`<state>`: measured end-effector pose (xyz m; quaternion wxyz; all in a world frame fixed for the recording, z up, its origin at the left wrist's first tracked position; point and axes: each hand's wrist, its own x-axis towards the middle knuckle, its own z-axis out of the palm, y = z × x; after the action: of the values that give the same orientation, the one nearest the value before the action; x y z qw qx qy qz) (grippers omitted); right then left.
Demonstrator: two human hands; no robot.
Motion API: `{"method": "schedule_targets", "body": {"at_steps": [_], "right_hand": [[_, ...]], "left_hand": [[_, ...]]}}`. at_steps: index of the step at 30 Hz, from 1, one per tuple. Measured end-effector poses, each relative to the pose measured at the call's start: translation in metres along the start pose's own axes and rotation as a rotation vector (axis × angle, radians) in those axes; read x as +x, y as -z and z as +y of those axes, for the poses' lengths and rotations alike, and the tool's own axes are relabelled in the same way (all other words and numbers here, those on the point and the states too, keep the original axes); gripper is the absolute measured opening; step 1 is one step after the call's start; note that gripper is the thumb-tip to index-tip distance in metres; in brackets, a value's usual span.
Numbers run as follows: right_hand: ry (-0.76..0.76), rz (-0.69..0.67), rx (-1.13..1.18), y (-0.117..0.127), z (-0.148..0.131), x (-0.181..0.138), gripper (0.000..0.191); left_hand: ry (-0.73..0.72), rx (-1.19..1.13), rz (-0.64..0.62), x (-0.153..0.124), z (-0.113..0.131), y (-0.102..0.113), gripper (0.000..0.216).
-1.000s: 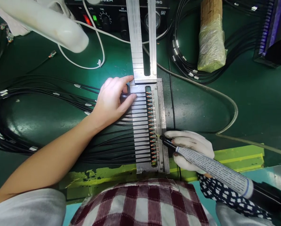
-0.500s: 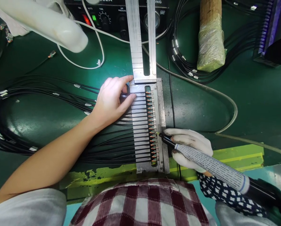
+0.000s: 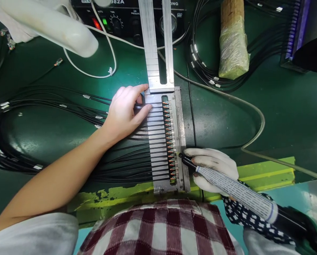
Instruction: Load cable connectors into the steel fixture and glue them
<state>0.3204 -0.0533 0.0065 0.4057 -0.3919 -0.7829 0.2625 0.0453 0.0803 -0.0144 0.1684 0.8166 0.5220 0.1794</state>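
Note:
A metal fixture (image 3: 158,147) lies flat with its hinged, slotted arm (image 3: 153,60) swung up and away from me. Across its plate runs a row of thin black cables (image 3: 157,154), their stripped, coloured wire ends (image 3: 169,132) lined up along the right side. My bare left hand (image 3: 126,111) rests at the upper left, index finger stretched to the hinge and thumb on the top cables. In my right hand (image 3: 214,163), gloved in white, is a pen-shaped tool (image 3: 235,193) with a black tip and printed white barrel. Its tip is at the fixture's right rail.
Behind the fixture stands a black control box (image 3: 129,23) with lit switches and knobs. A white rounded arm (image 3: 68,33) hangs at upper left. Cable bundles (image 3: 12,102) curve on the left. A wrapped block (image 3: 233,53) and clear tube (image 3: 261,122) lie on the right.
The view has shifted slightly. The pen-shaped tool's tip has moved a little down along the right rail, toward me. My left hand keeps its place on the fixture.

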Motion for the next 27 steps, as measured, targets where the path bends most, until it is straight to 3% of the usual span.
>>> {"method": "schedule_targets", "body": {"at_steps": [27], "right_hand": [[0.010, -0.007, 0.057, 0.0006, 0.0023, -0.0044, 0.025]], "left_hand": [[-0.008, -0.024, 0.009, 0.0001, -0.0018, -0.0014, 0.047]]}}
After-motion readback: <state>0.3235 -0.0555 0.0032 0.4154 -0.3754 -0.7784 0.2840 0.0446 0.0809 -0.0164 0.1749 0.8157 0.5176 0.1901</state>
